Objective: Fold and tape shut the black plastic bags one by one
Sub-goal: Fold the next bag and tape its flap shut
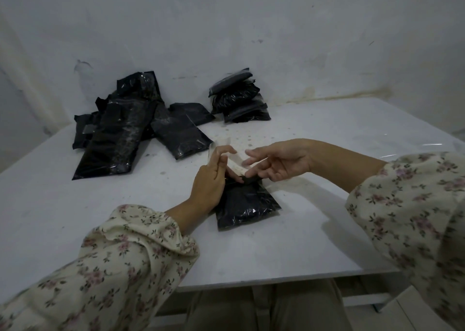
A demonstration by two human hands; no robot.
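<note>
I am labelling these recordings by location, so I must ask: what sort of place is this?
Probably a makeshift packing corner in a plain room: a white table against a bare, stained wall, piles of black bags, and the left hand holding clear tape over one bag.

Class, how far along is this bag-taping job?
Done, it seems: the compact stack at the back right. In hand: the left hand holds a clear tape strip over the folded bag in front; the right hand reaches for it. Remaining: the pile of longer bags at the back left.
</note>
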